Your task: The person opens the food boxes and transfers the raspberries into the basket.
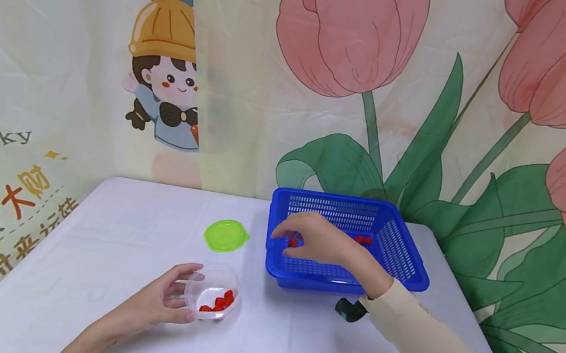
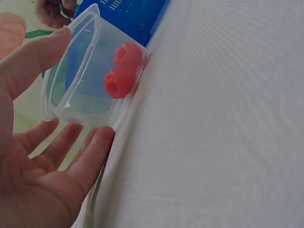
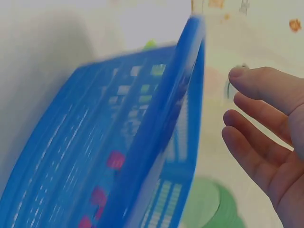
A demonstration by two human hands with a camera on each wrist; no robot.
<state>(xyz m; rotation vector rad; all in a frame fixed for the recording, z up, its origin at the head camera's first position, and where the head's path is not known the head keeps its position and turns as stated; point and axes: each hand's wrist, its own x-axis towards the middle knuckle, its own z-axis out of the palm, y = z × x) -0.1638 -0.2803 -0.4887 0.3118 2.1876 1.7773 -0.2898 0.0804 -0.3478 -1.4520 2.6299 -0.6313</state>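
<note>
In the head view, my left hand holds a clear plastic cup on the white table, thumb and fingers on opposite sides. Several red raspberries lie in the cup; two raspberries show through its wall in the left wrist view. My right hand hovers over the left part of a blue plastic basket. Its fingers are slightly bent and parted, with nothing between thumb and fingers in the right wrist view. One raspberry shows below that hand, and more raspberries lie farther right in the basket.
A bright green lid lies flat behind the cup, left of the basket. The white tablecloth reaches back to a printed curtain. A black device is at my right wrist, near the basket's front edge.
</note>
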